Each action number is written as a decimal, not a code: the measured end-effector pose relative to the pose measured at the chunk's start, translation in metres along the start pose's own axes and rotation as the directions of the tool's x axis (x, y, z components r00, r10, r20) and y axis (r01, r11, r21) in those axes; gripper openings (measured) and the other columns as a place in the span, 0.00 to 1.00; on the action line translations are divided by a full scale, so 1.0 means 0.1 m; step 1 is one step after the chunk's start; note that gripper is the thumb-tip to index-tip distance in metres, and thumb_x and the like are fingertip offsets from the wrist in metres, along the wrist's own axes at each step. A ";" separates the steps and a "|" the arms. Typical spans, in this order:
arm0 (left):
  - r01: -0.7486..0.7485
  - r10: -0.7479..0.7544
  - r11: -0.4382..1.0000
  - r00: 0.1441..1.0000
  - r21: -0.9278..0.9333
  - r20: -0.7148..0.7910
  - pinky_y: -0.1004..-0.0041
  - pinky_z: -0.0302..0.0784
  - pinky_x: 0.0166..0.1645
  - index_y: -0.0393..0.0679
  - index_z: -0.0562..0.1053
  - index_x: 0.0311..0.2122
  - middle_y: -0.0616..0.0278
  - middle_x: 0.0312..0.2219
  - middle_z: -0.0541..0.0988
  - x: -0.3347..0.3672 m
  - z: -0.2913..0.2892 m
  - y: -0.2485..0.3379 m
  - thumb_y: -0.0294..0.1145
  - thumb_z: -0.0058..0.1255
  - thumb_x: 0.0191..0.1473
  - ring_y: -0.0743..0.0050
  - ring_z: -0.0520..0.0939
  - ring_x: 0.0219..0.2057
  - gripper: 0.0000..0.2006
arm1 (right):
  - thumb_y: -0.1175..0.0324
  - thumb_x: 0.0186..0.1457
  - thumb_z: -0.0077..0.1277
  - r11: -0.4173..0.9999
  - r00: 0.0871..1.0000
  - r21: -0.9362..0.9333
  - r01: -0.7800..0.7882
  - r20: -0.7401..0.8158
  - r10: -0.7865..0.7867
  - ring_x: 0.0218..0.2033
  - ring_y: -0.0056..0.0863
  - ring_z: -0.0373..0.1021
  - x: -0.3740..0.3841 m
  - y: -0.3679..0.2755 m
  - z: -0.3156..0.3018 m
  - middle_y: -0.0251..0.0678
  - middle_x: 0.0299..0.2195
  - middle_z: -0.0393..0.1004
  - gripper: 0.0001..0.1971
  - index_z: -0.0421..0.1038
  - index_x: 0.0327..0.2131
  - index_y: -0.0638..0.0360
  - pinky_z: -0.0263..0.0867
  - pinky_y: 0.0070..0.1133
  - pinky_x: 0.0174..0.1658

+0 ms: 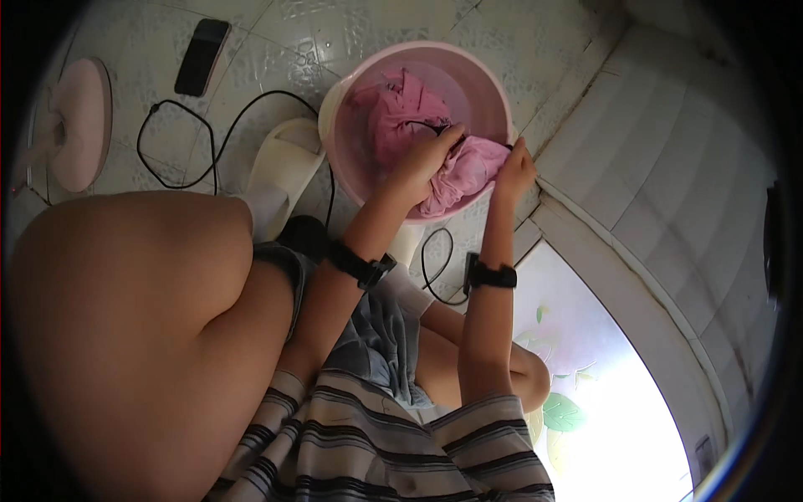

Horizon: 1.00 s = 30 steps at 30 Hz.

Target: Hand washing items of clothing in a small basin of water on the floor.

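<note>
One phone [203,58] is seen at ten o'clock from one round pink basin [481,96], with mostly open floor [276,50] left between them. Pink cloth [395,124], whose number of pieces cannot be told, is bunched in the basin and drawn toward its four-o'clock rim, where it is pinched by two hands: the left hand [432,163] inside, the right hand [515,172] at the edge, nearer one tiled wall [669,134].
</note>
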<state>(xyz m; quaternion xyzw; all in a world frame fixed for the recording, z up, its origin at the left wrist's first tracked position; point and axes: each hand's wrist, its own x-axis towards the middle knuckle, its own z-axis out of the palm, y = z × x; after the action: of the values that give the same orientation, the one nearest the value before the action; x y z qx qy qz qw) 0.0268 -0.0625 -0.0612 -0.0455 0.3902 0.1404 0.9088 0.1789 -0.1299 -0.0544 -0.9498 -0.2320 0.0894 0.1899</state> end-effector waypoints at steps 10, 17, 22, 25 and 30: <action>0.118 -0.103 0.991 0.970 -0.057 0.219 0.78 0.73 0.37 0.41 0.70 0.39 0.65 0.32 0.75 -0.17 0.20 0.18 0.35 0.45 0.55 0.79 0.76 0.34 0.10 | 0.70 0.56 0.42 0.610 0.847 0.709 -0.353 0.519 -0.113 0.40 0.17 0.63 -0.57 -0.27 -0.30 0.31 0.38 0.69 0.12 0.66 0.43 0.61 0.58 0.15 0.45; 0.111 -0.084 0.991 0.946 -0.070 0.314 0.75 0.72 0.39 0.39 0.70 0.38 0.63 0.33 0.75 -0.14 0.21 0.22 0.34 0.42 0.56 0.78 0.76 0.33 0.10 | 0.72 0.53 0.43 0.693 0.970 0.712 -0.112 0.231 -0.080 0.34 0.18 0.66 -0.51 -0.30 -0.11 0.31 0.33 0.71 0.11 0.68 0.39 0.64 0.61 0.15 0.41; -0.050 -0.123 0.709 0.973 0.704 0.193 0.79 0.70 0.33 0.34 0.73 0.36 0.63 0.32 0.76 -0.23 0.16 0.35 0.35 0.46 0.53 0.83 0.75 0.29 0.13 | 0.61 0.56 0.44 0.442 0.985 0.883 -0.158 0.110 0.132 0.37 0.18 0.67 -0.28 -0.06 -0.17 0.29 0.34 0.71 0.15 0.68 0.39 0.64 0.64 0.16 0.40; -0.018 -0.116 0.516 0.989 0.856 0.091 0.81 0.68 0.31 0.36 0.72 0.34 0.65 0.30 0.75 -0.25 0.18 0.38 0.36 0.49 0.52 0.84 0.73 0.29 0.12 | 0.59 0.58 0.41 0.477 0.949 0.829 -0.291 0.186 0.255 0.40 0.25 0.68 -0.26 0.09 -0.24 0.33 0.39 0.71 0.16 0.66 0.43 0.59 0.66 0.23 0.42; -0.220 0.122 0.758 0.972 0.614 0.199 0.85 0.63 0.36 0.42 0.66 0.29 0.69 0.26 0.70 -0.21 0.18 0.33 0.26 0.51 0.46 0.86 0.69 0.31 0.06 | 0.51 0.57 0.40 0.307 0.866 0.818 -0.486 0.404 0.294 0.49 0.28 0.62 -0.33 0.07 -0.28 0.36 0.48 0.64 0.23 0.61 0.49 0.56 0.58 0.28 0.50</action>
<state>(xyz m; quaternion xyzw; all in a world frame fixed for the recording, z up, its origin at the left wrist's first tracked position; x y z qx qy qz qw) 0.0155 -0.0327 -0.0327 0.3083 0.3491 0.0868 0.8807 0.1604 -0.1603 -0.0289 -0.7097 0.0750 0.3274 0.6193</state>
